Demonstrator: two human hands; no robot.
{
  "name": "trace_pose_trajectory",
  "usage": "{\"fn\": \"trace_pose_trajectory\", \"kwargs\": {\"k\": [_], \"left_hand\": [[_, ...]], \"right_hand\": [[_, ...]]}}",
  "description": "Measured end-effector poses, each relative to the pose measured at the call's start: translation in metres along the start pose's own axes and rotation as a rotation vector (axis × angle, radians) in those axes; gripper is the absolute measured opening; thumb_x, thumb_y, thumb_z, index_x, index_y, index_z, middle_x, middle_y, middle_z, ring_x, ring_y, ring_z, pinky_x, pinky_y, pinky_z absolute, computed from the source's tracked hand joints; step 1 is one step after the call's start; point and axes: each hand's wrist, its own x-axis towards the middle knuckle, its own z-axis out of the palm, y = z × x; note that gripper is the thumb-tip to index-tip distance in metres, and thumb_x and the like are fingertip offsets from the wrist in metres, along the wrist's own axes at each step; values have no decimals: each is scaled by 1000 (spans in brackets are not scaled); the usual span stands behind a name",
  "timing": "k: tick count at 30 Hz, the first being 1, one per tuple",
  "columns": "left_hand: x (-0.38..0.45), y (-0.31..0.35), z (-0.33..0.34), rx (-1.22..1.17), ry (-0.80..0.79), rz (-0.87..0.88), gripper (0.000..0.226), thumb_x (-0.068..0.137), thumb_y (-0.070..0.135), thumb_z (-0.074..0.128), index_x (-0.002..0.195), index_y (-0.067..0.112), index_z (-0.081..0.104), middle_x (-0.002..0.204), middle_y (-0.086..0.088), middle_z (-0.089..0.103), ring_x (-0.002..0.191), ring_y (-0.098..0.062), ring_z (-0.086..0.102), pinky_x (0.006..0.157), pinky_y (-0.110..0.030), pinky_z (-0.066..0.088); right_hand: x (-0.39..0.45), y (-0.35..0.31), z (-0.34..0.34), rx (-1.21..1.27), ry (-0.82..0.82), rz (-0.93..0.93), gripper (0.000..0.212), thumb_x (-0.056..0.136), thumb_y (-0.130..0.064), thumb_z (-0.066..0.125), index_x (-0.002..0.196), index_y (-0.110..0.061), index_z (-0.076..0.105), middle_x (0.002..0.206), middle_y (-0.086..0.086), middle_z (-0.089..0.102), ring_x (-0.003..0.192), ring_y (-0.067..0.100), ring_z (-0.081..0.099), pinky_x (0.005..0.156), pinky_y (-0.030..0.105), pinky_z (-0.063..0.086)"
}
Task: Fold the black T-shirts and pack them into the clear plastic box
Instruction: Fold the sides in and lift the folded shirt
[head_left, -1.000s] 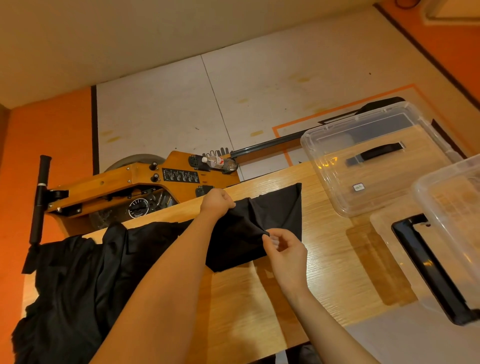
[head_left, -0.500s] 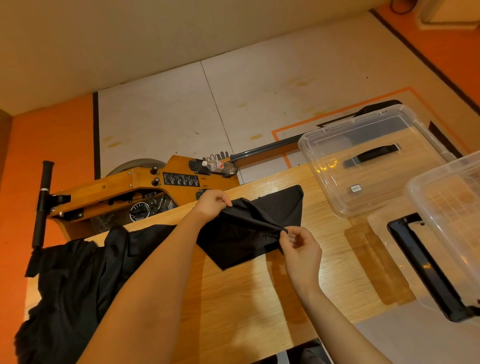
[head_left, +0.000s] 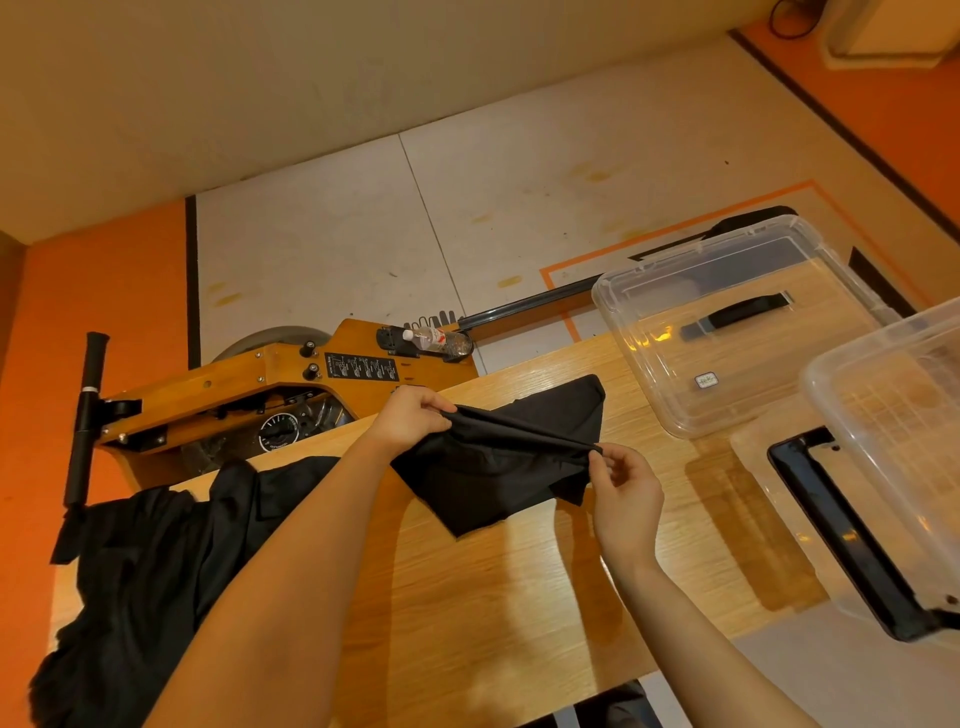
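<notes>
A partly folded black T-shirt (head_left: 498, 467) is lifted off the wooden table (head_left: 493, 597) at mid-frame. My left hand (head_left: 408, 421) grips its far left edge and my right hand (head_left: 623, 488) pinches its near right edge, so the cloth is stretched taut between them. A heap of other black T-shirts (head_left: 150, 571) lies at the table's left end. One clear plastic box (head_left: 727, 332) stands at the far right of the table, and a second clear box (head_left: 904, 415) is at the right edge of view.
A clear lid with a black handle (head_left: 841, 535) lies on the table's right end under the near box. Behind the table stands a wooden rowing machine (head_left: 270, 384) with a water bottle (head_left: 436, 340) on it. White and orange floor lies beyond.
Both hands have raised the T-shirt off the table and carried it to the right. The cloth between them has pulled tighter and more of it has left the tabletop.
</notes>
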Motion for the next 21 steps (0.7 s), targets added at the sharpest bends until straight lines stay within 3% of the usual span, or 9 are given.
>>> {"fn": "trace_pose_trajectory", "kwargs": {"k": [10, 15, 18, 21], "left_hand": [[-10, 5, -9, 32, 214, 90, 11, 85, 14, 71, 95, 13, 76, 94, 3, 70, 90, -8, 62, 81, -22, 47], [-27, 21, -29, 7, 342, 113, 4, 84, 15, 73, 88, 14, 74, 85, 7, 67, 81, -2, 60, 75, -19, 45], [-40, 32, -45, -25, 413, 128, 5, 82, 16, 75, 78, 15, 72, 80, 7, 67, 77, -6, 61, 68, -19, 45], [-55, 43, -63, -48, 450, 139, 6, 82, 16, 75, 79, 12, 71, 80, 2, 68, 76, -8, 63, 65, -18, 46]], "right_hand": [[9, -14, 3, -23, -15, -70, 12, 97, -10, 58, 105, -15, 65, 93, -6, 67, 83, -8, 62, 73, 7, 49], [15, -42, 8, -9, -37, -142, 12, 97, -12, 58, 106, -14, 66, 93, -5, 67, 84, -4, 63, 72, 10, 50], [19, -63, 12, -6, -47, -192, 13, 97, -12, 57, 107, -10, 65, 93, -2, 68, 86, 6, 65, 73, 16, 53], [20, -90, 15, -3, -75, -250, 12, 98, -13, 56, 106, -12, 65, 94, -4, 67, 89, 6, 64, 73, 13, 51]]}}
